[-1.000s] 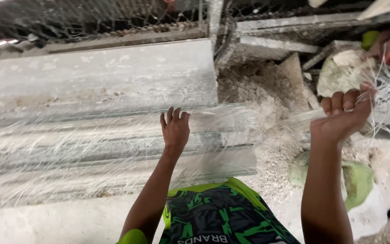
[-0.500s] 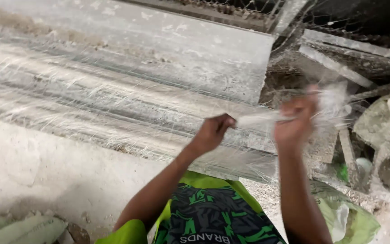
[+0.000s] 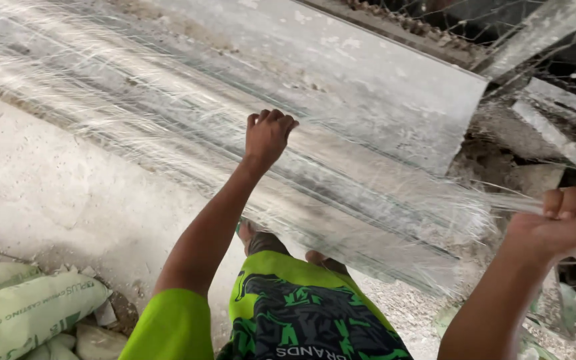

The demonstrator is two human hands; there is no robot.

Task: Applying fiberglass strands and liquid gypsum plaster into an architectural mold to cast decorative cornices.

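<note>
Left hand [image 3: 268,137], arm stretched forward, is curled into a fist among the glass fibre strands [image 3: 168,133]. Right hand [image 3: 565,223], raised at the side, grips the gathered end of the strands

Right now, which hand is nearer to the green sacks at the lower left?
Left. The left hand grips the fibre sheet near the picture's middle, above and right of the green sacks; the right hand holds the bunched fibres at the far right edge.

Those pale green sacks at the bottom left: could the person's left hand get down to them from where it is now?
Probably not without letting go. The left hand is raised and closed in the spread of white fibre strands, while the sacks lie low on the floor, behind the elbow. Nothing blocks the path itself.
</note>
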